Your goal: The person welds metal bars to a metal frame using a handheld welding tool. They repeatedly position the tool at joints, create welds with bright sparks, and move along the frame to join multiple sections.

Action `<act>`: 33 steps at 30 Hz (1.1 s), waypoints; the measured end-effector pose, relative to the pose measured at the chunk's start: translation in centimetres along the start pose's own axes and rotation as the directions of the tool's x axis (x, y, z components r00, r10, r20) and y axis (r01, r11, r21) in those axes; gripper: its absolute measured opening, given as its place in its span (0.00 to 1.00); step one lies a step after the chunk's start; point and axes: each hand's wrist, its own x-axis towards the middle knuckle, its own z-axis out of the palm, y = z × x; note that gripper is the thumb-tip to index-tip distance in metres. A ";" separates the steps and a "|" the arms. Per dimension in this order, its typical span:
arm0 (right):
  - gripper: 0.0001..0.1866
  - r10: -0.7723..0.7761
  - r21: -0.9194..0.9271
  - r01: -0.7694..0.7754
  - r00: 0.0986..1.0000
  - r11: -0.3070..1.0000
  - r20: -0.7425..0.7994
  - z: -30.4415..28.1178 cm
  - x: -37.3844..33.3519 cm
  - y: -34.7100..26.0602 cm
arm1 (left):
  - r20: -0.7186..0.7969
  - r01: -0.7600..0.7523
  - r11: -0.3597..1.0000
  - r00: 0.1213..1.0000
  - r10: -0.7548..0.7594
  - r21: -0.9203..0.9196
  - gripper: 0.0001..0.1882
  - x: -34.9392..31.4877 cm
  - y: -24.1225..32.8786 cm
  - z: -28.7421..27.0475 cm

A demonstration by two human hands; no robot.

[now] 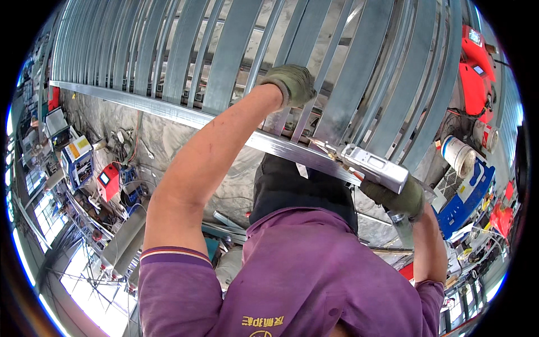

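Note:
My left hand (293, 85), in a dark green work glove, is closed over one of the grey metal slats (304, 35) of a large panel. Its fingertips are partly hidden by the glove's back. Gloved the same way, my right hand (396, 199) grips a silver handheld welding gun (375, 166). The gun's thin brass-coloured nozzle points left, close to where the slats meet the long shiny bottom rail (168, 111). Whether its tip touches the metal I cannot tell. The rail runs across in front of my body, beneath my left forearm.
Red machines (473, 84) with small screens stand at the far right. White buckets (458, 155) and a blue metal piece (463, 199) lie near my right arm. On the left are a red box (108, 181), a blue-framed machine (78, 160), cables and tools on the concrete floor.

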 end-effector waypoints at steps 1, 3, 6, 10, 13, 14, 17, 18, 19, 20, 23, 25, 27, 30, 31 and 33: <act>0.27 0.079 0.086 -0.081 0.997 0.993 0.029 0.0 0.7 -1.4 | -0.021 -0.013 1.000 1.000 0.013 0.011 0.26 0.1 -0.3 0.2; 0.28 0.109 0.059 -0.112 0.993 0.992 0.042 0.6 2.6 -1.8 | -0.054 -0.026 0.999 0.998 0.028 0.033 0.25 0.3 -1.0 1.1; 0.28 0.075 0.009 -0.076 0.995 0.997 0.059 0.7 4.6 -1.3 | -0.092 -0.026 0.998 0.995 0.031 0.053 0.23 0.9 -0.9 1.6; 0.29 0.047 -0.068 -0.038 0.990 0.997 0.135 0.5 6.1 -0.9 | -0.099 -0.018 0.999 0.995 0.022 0.040 0.21 0.7 -0.5 1.4; 0.29 0.115 -0.076 -0.104 0.981 0.992 0.157 0.8 6.4 -0.9 | -0.091 -0.018 0.999 0.996 0.021 0.037 0.20 0.7 -0.1 1.2; 0.29 0.141 -0.074 -0.130 0.976 0.989 0.164 0.8 6.4 -1.0 | -0.090 -0.016 0.999 0.996 0.020 0.039 0.19 0.8 -0.2 1.2; 0.28 0.146 -0.108 -0.129 0.975 0.986 0.167 0.6 6.4 -1.0 | -0.120 -0.026 0.999 0.992 0.028 0.022 0.19 0.5 -0.3 1.4; 0.28 0.136 -0.125 -0.116 0.977 0.985 0.166 0.5 6.5 -1.0 | -0.118 -0.031 0.999 0.992 0.034 0.032 0.19 0.5 -0.2 1.4; 0.28 0.122 -0.134 -0.100 0.977 0.986 0.173 0.4 6.6 -0.9 | -0.119 -0.034 0.999 0.992 0.039 0.041 0.19 0.7 -0.4 1.5; 0.28 0.109 -0.143 -0.083 0.978 0.986 0.180 0.2 6.8 -0.7 | -0.119 -0.037 0.998 0.992 0.043 0.050 0.19 0.9 -0.5 1.6; 0.28 0.095 -0.139 -0.068 0.975 0.988 0.203 -0.2 7.1 -0.9 | -0.137 -0.040 0.999 0.990 0.045 0.037 0.19 1.1 -0.6 1.9; 0.29 0.046 -0.138 -0.019 0.979 0.990 0.198 -0.2 7.3 -0.3 | -0.066 -0.008 1.000 0.998 0.010 0.027 0.19 1.1 -0.4 1.5; 0.29 0.024 -0.105 -0.004 0.980 0.994 0.195 -0.3 7.4 0.0 | -0.030 0.007 0.999 1.000 -0.006 0.036 0.20 0.9 0.2 0.9; 0.29 0.109 -0.086 -0.092 0.972 0.992 0.207 -0.3 7.4 -0.9 | -0.074 -0.002 1.000 0.997 0.003 0.019 0.20 1.2 -0.2 1.4; 0.29 0.097 -0.112 -0.075 0.974 0.991 0.204 -0.4 7.4 -0.8 | -0.072 0.011 1.000 0.997 -0.010 0.020 0.20 1.0 0.0 1.2; 0.29 0.073 -0.164 -0.040 0.977 0.986 0.200 -0.5 7.6 -0.6 | -0.070 0.011 1.000 0.998 -0.009 0.023 0.20 1.1 0.1 1.2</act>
